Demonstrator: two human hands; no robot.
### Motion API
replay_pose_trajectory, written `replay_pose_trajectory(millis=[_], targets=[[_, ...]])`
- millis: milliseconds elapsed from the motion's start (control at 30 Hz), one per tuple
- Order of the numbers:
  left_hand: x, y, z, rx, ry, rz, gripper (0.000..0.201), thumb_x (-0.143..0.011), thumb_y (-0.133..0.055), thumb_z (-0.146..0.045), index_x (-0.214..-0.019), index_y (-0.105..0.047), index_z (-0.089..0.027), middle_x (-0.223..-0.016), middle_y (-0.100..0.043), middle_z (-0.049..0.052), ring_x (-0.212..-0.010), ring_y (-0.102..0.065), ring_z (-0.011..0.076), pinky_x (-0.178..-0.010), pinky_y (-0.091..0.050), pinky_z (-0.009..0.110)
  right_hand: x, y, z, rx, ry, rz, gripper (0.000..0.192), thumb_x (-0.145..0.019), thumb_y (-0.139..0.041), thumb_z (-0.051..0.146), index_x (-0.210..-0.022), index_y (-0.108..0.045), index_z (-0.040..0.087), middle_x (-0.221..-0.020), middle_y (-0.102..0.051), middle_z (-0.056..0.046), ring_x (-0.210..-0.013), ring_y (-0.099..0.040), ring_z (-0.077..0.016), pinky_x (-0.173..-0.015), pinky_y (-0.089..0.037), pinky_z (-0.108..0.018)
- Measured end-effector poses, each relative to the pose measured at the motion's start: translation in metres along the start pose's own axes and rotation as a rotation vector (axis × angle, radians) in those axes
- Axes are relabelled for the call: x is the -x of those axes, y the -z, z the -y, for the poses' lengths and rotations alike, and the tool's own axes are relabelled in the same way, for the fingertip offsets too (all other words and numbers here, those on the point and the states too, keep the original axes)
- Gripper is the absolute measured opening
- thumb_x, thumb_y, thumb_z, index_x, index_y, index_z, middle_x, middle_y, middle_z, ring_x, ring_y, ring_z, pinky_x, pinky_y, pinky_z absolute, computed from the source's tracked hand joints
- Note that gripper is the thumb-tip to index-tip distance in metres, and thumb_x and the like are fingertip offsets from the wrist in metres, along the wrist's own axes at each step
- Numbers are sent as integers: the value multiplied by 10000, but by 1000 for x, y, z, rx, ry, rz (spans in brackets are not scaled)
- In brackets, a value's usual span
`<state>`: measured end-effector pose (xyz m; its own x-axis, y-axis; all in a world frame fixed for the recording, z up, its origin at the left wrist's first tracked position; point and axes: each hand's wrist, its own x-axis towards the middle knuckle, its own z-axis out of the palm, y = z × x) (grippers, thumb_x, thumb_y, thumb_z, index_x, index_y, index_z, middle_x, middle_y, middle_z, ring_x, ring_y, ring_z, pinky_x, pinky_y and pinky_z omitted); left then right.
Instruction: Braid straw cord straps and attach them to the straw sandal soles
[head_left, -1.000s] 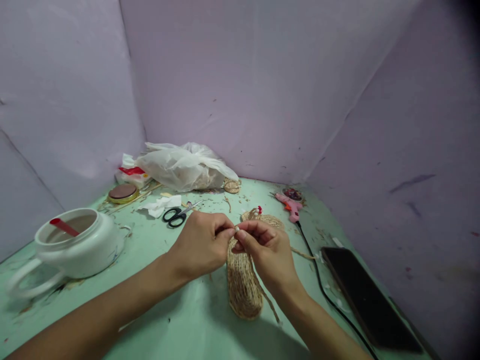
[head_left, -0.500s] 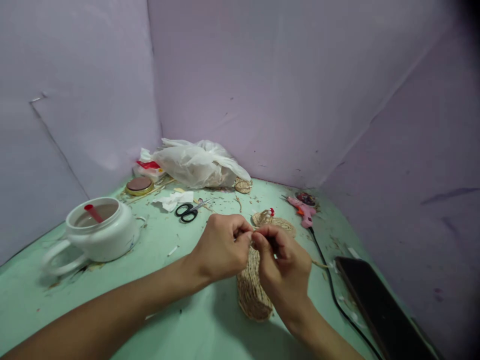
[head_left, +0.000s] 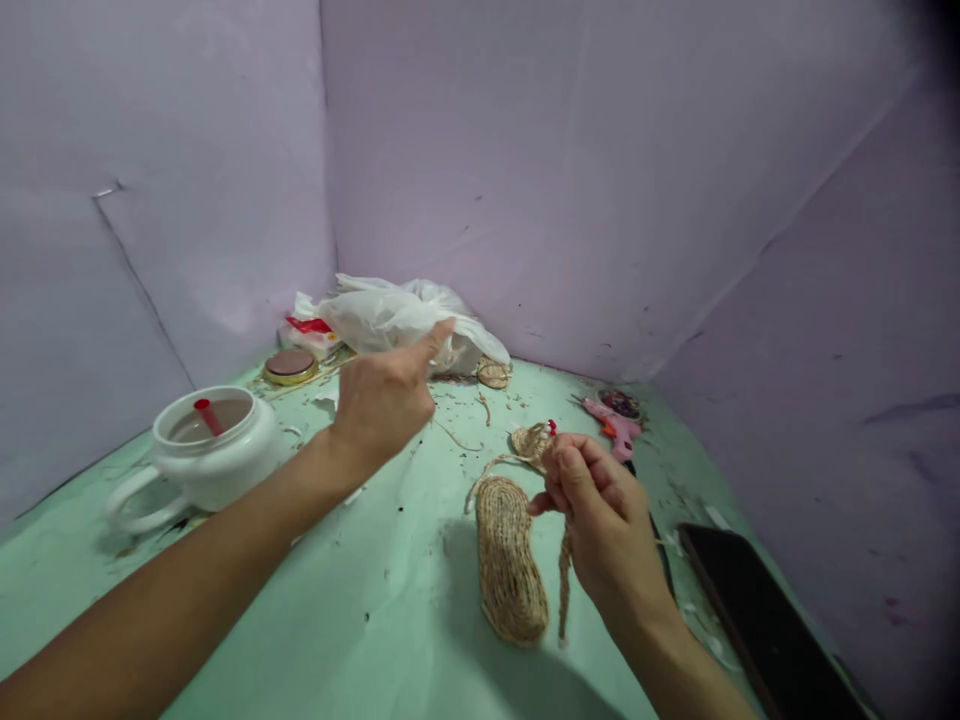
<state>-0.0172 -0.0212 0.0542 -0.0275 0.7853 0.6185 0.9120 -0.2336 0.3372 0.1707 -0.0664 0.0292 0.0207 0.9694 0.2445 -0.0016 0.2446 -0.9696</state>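
Observation:
My left hand (head_left: 386,395) is over the far left-centre of the table, index finger stretched out and the other fingers curled; I see nothing held in it. It covers the place of the black-handled scissors. My right hand (head_left: 596,500) is closed in a pinch on a braided jute cord (head_left: 564,590), whose end hangs below the fingers. Beside that hand lies a shoe-sole-shaped piece of coiled jute (head_left: 511,565), flat on the table. Just behind the right fingers is a second jute piece (head_left: 531,441) with a red bit on it.
A white mug (head_left: 225,460) holding a red stick stands left. Behind are a round tin (head_left: 291,366) and a white plastic bag (head_left: 397,315). On the right lie a pink glue gun (head_left: 619,428), its black cord and a dark phone (head_left: 765,610). Scraps litter the green table (head_left: 360,650).
My hands have parted. The left moved up and left over the scissors, while the right shifted slightly right with the braided cord, uncovering the sole-shaped jute piece.

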Motion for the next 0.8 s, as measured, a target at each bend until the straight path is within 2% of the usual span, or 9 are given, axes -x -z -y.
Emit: replay_pose_trajectory(millis=[67,100,200,267,333,400,500,633,800], targets=[[-8,-7,20,-299,97,58,536,-727,-439,-66,-1238,-488,-220,-696,-643,47,-701,-579,205,-761,-378,361,-8,3,-6,-116,-79,17,245,-782,-545,393,-656,-482,192,-572,-347,65,-460,-331,-72,-425,-427,-195],[-10,-12,29,-329,107,83,548,-708,-456,-50,-1233,-492,-201,-691,-645,57,-725,-587,225,-826,-345,418,-11,4,-8,-164,-130,33,264,-752,-572,404,-637,-470,190,-560,-336,71,-445,-301,-65,-398,-407,-183],[-12,-29,49,-356,154,126,329,-659,-505,-22,-951,-641,-90,-658,-637,102,-774,-592,284,-893,-253,551,-15,1,-15,-269,-345,84,318,-658,-639,429,-603,-442,186,-518,-323,91,-396,-214,-38,-316,-302,-144],[-11,-36,51,-357,159,124,235,-646,-534,-37,-842,-655,-83,-763,-647,140,-886,-563,338,-897,-231,589,-18,0,-19,-297,-467,116,323,-618,-669,422,-612,-463,174,-513,-357,91,-381,-190,-22,-294,-214,-122],[-10,-38,42,-337,135,117,179,-652,-555,-77,-794,-660,-104,-851,-651,156,-945,-538,355,-887,-273,571,-20,0,-22,-331,-528,148,306,-598,-694,397,-652,-522,150,-532,-405,77,-381,-205,-12,-297,-167,-113],[-6,-35,22,-229,65,140,169,-710,-528,-136,-801,-669,-159,-882,-668,105,-904,-574,279,-855,-377,448,-22,1,-24,-381,-547,163,309,-582,-719,372,-695,-577,122,-545,-433,64,-388,-239,-8,-305,-163,-113],[6,-28,-14,363,58,274,161,-743,-515,-188,-771,-672,-169,-787,-691,43,-741,-613,178,-718,-458,294,-24,2,-26,-465,-545,162,315,-569,-742,337,-717,-610,93,-544,-458,52,-401,-291,-9,-317,-200,-116],[23,-27,-43,648,181,412,141,-724,-531,-226,-746,-662,-179,-720,-686,11,-691,-606,158,-672,-456,261,-23,1,-30,-510,-549,128,414,-565,-757,292,-890,-570,118,-539,-528,45,-390,-356,-23,-323,-239,-118],[31,-37,-48,923,315,607,176,-732,-499,-273,-600,-552,-171,-502,-606,-17,-493,-567,141,-565,-442,254,-20,-6,-30,-553,-545,140,540,-550,-760,281,-990,-480,141,-505,-554,61,-369,-417,-45,-339,-336,-135]])
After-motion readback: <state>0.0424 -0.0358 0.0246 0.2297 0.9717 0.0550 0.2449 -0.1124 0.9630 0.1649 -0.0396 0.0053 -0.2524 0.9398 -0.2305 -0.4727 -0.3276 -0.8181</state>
